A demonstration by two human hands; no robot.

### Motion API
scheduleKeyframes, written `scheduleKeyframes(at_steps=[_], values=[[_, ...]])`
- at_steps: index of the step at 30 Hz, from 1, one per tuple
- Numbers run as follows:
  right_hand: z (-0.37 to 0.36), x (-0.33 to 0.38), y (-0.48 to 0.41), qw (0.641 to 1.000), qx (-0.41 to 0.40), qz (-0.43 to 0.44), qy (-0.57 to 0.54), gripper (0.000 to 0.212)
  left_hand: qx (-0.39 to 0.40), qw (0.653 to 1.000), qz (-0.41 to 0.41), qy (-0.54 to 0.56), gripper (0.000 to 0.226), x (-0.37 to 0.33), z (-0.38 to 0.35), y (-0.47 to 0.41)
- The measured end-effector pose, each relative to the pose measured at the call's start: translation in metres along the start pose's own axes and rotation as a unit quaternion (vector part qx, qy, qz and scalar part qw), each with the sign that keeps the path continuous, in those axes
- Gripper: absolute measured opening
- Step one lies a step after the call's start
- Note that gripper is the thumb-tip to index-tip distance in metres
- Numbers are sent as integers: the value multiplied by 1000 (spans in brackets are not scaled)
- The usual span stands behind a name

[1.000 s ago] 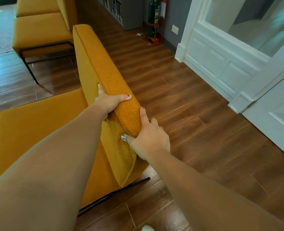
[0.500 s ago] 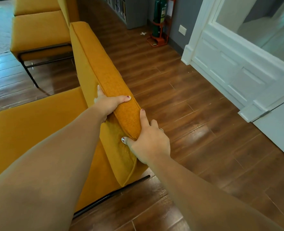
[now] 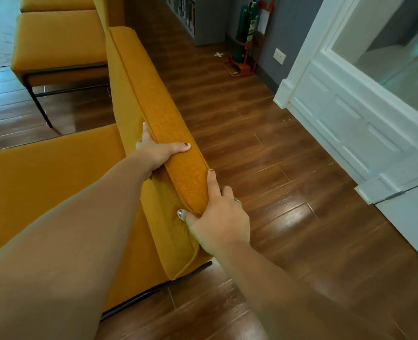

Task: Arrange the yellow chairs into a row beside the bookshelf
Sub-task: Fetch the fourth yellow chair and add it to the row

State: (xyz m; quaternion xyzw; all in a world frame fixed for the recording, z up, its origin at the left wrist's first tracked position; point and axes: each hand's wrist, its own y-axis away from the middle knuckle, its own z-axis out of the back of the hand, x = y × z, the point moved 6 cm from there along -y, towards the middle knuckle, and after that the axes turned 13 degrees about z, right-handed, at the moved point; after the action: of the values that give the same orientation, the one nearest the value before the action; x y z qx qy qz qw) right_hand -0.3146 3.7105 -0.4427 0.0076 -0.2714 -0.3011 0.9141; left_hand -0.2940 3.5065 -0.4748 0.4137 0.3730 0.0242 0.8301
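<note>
Head: hands on chair (bookshelf, probably)

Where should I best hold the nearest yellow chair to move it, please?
Take the backrest top edge at its near end, approaching end-on, as the left hand and right hand do: a padded bar, narrow enough to wrap fingers round.
</note>
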Motion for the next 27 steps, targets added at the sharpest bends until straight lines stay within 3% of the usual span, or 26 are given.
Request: scheduleKeyframes(at_steps=[27], values=[[15, 47, -165, 1000, -17, -14, 11, 95, 6, 999, -22, 28, 129, -105, 64, -119]])
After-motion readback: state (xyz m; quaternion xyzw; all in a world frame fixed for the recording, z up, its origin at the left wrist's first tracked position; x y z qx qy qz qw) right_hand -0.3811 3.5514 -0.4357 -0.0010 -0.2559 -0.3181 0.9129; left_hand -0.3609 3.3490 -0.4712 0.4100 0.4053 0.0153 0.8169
